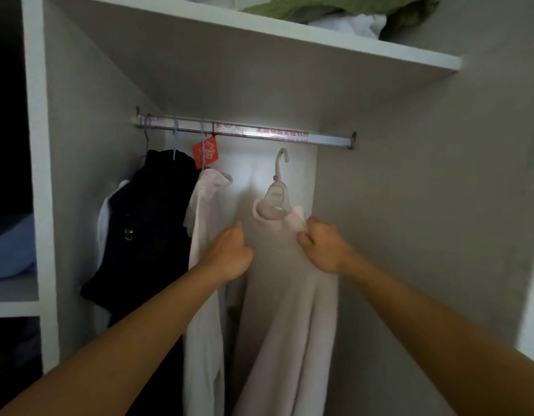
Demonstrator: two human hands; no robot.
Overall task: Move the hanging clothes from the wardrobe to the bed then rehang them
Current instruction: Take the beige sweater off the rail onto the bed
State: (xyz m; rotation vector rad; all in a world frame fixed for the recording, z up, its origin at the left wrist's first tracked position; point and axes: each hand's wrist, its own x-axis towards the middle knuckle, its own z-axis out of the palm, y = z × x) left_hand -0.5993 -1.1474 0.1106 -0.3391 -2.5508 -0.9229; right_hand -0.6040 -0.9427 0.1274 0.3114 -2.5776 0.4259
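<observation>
Evidently both hands, left hand (229, 253) and right hand (325, 247), are gripping the pink garment (289, 295) by its shoulders, its hanger (274, 202) hanging free just below the rod (289, 136), so next its hook needs lifting over the rod or carrying bedward.

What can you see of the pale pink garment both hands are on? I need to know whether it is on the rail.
The pale pink garment looks soft and fleecy, long, hanging straight down. Its neck sits on a pale plastic hanger whose hook is below the rail, not over it. The left hand grips its left shoulder, the right hand pinches the right shoulder. It hangs right of a white garment.
</observation>
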